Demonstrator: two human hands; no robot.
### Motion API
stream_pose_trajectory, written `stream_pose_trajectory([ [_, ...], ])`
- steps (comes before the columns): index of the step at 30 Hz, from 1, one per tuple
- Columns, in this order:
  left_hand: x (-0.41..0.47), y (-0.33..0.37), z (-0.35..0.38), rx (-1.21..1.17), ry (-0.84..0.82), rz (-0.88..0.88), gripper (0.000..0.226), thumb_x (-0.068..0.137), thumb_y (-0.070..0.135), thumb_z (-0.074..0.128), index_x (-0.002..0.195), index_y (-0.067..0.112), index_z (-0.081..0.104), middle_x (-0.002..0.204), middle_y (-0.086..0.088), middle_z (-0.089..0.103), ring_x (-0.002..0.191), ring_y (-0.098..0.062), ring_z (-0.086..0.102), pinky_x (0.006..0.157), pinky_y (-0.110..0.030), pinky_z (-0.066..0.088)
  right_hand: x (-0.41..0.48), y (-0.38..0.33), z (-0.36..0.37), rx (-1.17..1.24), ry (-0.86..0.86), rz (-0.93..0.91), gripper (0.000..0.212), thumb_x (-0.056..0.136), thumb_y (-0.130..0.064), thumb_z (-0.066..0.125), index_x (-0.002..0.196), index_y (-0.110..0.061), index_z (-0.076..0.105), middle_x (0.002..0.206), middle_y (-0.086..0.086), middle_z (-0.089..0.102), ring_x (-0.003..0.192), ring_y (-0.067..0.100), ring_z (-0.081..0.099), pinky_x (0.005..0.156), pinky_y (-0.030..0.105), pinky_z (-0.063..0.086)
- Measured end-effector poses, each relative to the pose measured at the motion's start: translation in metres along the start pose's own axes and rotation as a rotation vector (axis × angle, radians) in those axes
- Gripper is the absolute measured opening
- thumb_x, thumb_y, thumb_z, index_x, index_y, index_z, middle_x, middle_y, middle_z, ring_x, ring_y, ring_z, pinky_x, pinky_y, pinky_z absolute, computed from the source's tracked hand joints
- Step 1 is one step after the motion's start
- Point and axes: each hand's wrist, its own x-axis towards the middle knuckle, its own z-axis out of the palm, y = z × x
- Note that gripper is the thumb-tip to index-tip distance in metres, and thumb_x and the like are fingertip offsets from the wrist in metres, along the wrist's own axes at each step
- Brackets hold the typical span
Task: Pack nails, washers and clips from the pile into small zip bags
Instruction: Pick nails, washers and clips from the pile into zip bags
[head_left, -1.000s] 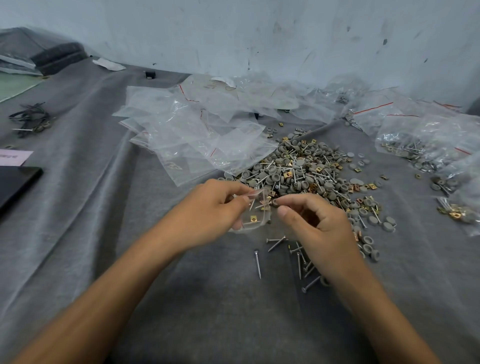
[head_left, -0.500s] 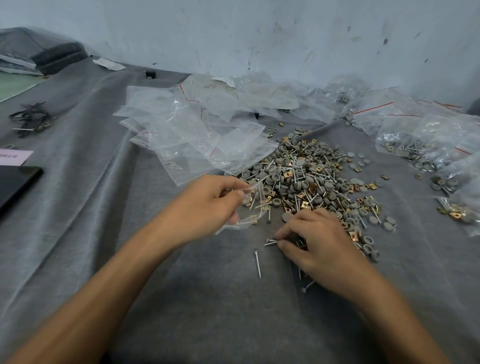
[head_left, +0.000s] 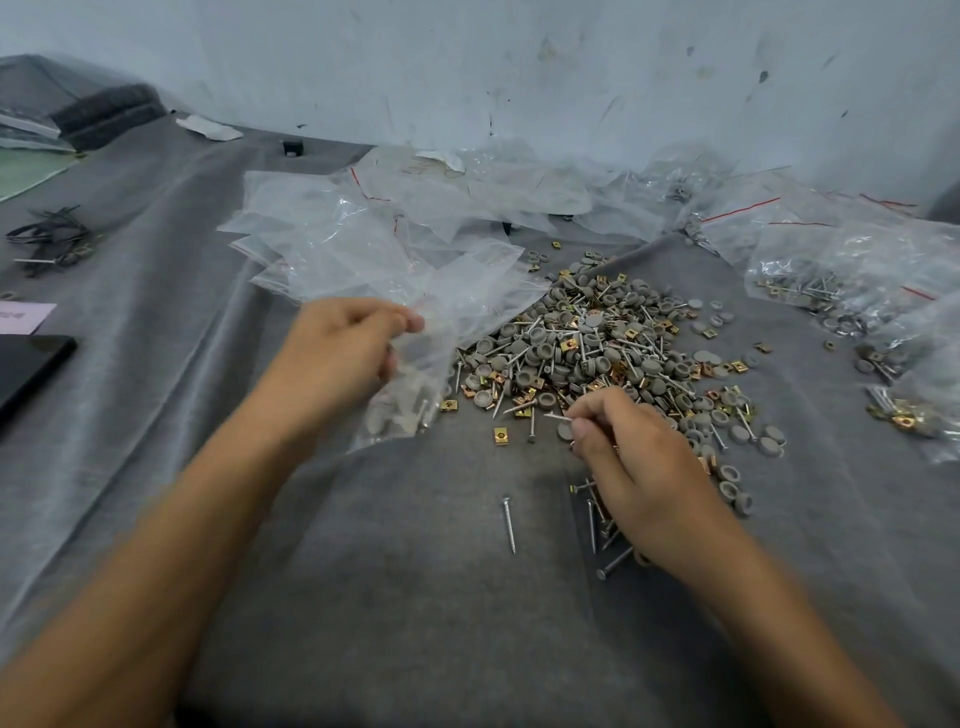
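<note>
A pile of grey washers, silver nails and gold clips lies on the grey cloth. My left hand pinches the top of a small clear zip bag, which hangs down left of the pile with a few pieces inside. My right hand is at the pile's near edge and pinches a nail between thumb and forefinger, its tip pointing left toward the bag. Loose nails lie under my right wrist. One single nail lies apart on the cloth.
Empty zip bags are heaped behind my left hand. Filled bags lie at the right. A dark flat object and a paper slip sit at the left edge, black ties farther back. A wall closes off the far side.
My right hand has risen from the loose nails with one nail pinched. My left hand has lifted the bag up and slightly left.
</note>
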Motion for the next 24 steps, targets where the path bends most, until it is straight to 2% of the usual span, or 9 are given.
stream_pose_trajectory([
  [3, 0.018, 0.001, -0.022, -0.245, 0.1, -0.22, 0.018, 0.094, 0.019, 0.059, 0.089, 0.017, 0.076, 0.045, 0.009, 0.038, 0.038, -0.006, 0.034, 0.038, -0.018, 0.029, 0.0, 0.0, -0.001, -0.005, -0.002, 0.008, 0.011, 0.102, -0.035, 0.043, 0.098, -0.036, 0.052, 0.083, -0.015, 0.058, 0.088, 0.003, 0.05, 0.072, 0.025, 0.041],
  [5, 0.027, -0.002, -0.037, -0.437, 0.073, -0.333, 0.025, 0.096, 0.021, 0.048, 0.093, 0.017, 0.073, 0.051, 0.009, 0.031, 0.042, -0.008, 0.03, 0.039, -0.019, 0.028, 0.0, 0.0, -0.001, -0.015, -0.008, 0.012, 0.01, 0.103, -0.033, 0.045, 0.098, -0.036, 0.053, 0.081, -0.016, 0.057, 0.089, 0.001, 0.049, 0.069, 0.02, 0.036],
  [8, 0.033, -0.008, -0.053, -0.593, 0.059, -0.402, 0.03, 0.098, 0.022, 0.039, 0.091, 0.019, 0.069, 0.052, 0.011, 0.029, 0.046, -0.008, 0.028, 0.044, -0.02, 0.03, -0.001, -0.001, -0.002, -0.035, -0.024, 0.01, 0.01, 0.103, -0.033, 0.046, 0.099, -0.035, 0.055, 0.081, -0.018, 0.055, 0.09, 0.0, 0.048, 0.069, 0.019, 0.034],
  [12, 0.032, -0.007, -0.052, -0.658, 0.047, -0.396, 0.029, 0.097, 0.021, 0.038, 0.092, 0.02, 0.066, 0.051, 0.012, 0.028, 0.047, -0.006, 0.027, 0.051, -0.019, 0.03, -0.001, -0.003, -0.001, -0.034, -0.038, 0.011, 0.01, 0.102, -0.035, 0.046, 0.1, -0.035, 0.056, 0.085, -0.018, 0.057, 0.091, 0.0, 0.049, 0.072, 0.024, 0.04],
  [15, 0.024, 0.001, -0.037, -0.607, -0.019, -0.324, 0.025, 0.096, 0.018, 0.044, 0.093, 0.018, 0.069, 0.053, 0.011, 0.029, 0.046, -0.006, 0.028, 0.046, -0.018, 0.032, -0.001, -0.003, -0.001, -0.011, -0.003, 0.018, 0.01, 0.102, -0.034, 0.047, 0.099, -0.036, 0.057, 0.083, -0.02, 0.057, 0.091, 0.0, 0.05, 0.069, 0.021, 0.037],
  [18, 0.013, 0.007, -0.013, -0.512, -0.116, -0.278, 0.024, 0.097, 0.017, 0.05, 0.091, 0.016, 0.073, 0.053, 0.009, 0.037, 0.046, -0.006, 0.031, 0.047, -0.018, 0.029, -0.001, -0.004, -0.001, 0.044, 0.061, 0.027, 0.009, 0.101, -0.03, 0.052, 0.102, -0.033, 0.06, 0.087, -0.02, 0.059, 0.092, 0.002, 0.054, 0.072, 0.022, 0.042],
  [21, -0.002, 0.007, 0.01, -0.204, -0.262, -0.165, 0.025, 0.099, 0.015, 0.053, 0.098, 0.015, 0.078, 0.053, 0.005, 0.051, 0.049, -0.009, 0.04, 0.051, -0.021, 0.033, 0.0, -0.007, -0.003, 0.112, 0.15, 0.011, 0.009, 0.1, -0.024, 0.058, 0.105, -0.027, 0.065, 0.091, -0.018, 0.063, 0.092, 0.006, 0.059, 0.077, 0.033, 0.051],
  [24, -0.018, 0.004, 0.027, 0.025, -0.462, -0.07, 0.025, 0.1, 0.01, 0.053, 0.108, 0.017, 0.076, 0.058, 0.002, 0.065, 0.051, -0.004, 0.052, 0.051, -0.015, 0.041, 0.0, -0.009, -0.005, 0.17, 0.264, 0.019, 0.01, 0.1, -0.02, 0.061, 0.107, -0.025, 0.065, 0.094, -0.015, 0.066, 0.092, 0.01, 0.063, 0.077, 0.037, 0.053],
])
